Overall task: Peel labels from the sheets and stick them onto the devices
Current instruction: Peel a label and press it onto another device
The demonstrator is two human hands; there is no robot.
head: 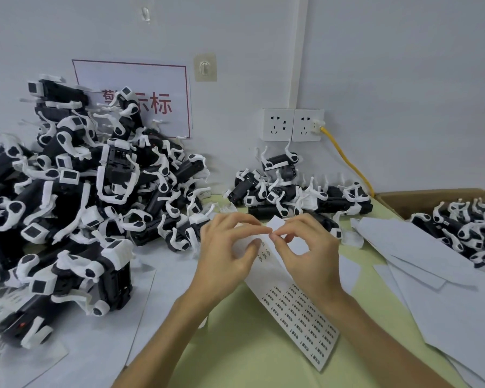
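Observation:
A long white label sheet (300, 309) with rows of small black-printed labels is held up over the green table. My left hand (227, 247) grips its upper part from the left, thumb on the paper. My right hand (305, 247) pinches at the sheet's top edge with thumb and forefinger; whether a label is lifted is too small to tell. A big heap of black-and-white devices (76, 197) fills the left. A smaller group of devices (297, 191) lies behind my hands by the wall.
A cardboard box (420, 198) at the right holds more devices. Several blank white sheets (431, 275) lie spread at the right, others (101, 340) under the left heap. Wall sockets (293, 124) with a yellow cable (347, 161) sit behind. A red-bordered sign (157, 91) hangs on the wall.

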